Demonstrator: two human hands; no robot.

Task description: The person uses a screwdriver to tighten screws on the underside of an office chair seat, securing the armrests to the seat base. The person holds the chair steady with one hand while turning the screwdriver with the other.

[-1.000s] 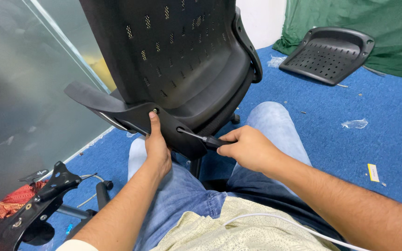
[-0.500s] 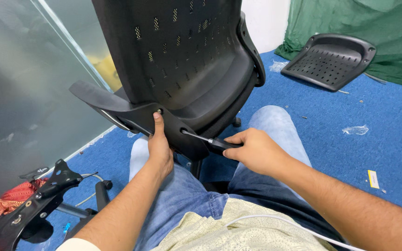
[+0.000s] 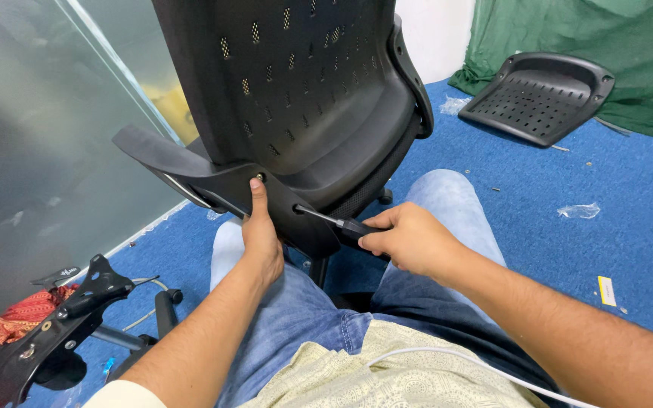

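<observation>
A black mesh office chair back (image 3: 304, 98) stands upright in front of my knees. My left hand (image 3: 261, 234) presses on its lower bracket, a fingertip touching a screw (image 3: 257, 178) set in the plastic. My right hand (image 3: 408, 240) grips the black handle of a screwdriver (image 3: 334, 222). Its metal shaft points left into a hole in the bracket. The tip is hidden inside the hole.
A black perforated chair seat pan (image 3: 542, 94) lies on the blue carpet at the back right, by a green cloth (image 3: 591, 45). A black metal chair mechanism (image 3: 62, 317) lies at the lower left, by a frosted glass wall (image 3: 32, 151). Plastic scraps (image 3: 580, 210) dot the carpet.
The view has shifted slightly and the chair back sits a bit higher in the frame. Both hands stay on the bracket and the screwdriver.
</observation>
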